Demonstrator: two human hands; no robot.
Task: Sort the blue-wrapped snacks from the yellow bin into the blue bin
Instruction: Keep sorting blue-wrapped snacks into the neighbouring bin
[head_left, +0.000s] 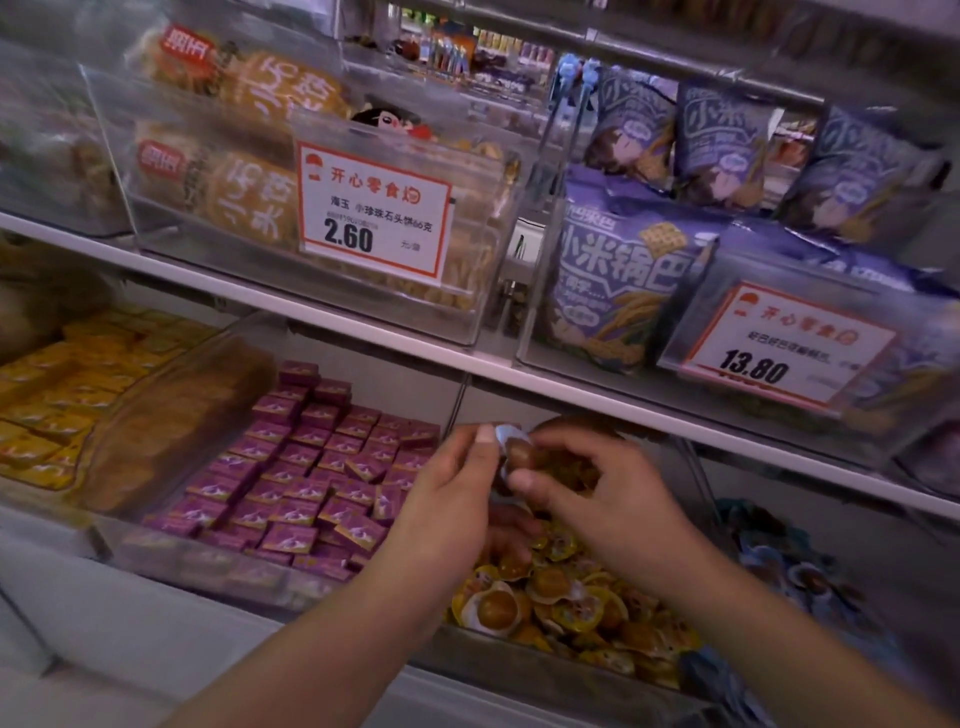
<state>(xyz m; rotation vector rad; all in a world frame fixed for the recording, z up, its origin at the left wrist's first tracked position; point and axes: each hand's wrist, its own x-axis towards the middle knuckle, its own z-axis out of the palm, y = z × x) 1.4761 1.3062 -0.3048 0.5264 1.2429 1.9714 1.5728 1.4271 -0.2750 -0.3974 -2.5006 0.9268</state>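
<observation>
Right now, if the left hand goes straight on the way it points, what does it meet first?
Probably the right hand, which faces the left hand closely over the yellow bin; a small blue-wrapped snack sits between them. Depth is unclear.

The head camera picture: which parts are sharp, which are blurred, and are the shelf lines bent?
Head view: the 2.60 price tag is fairly sharp; the left hand, the right hand and the snack pinched between them are softer; the left edge and the blue bin are blurred and dim; the shelf edge runs slanted.
</observation>
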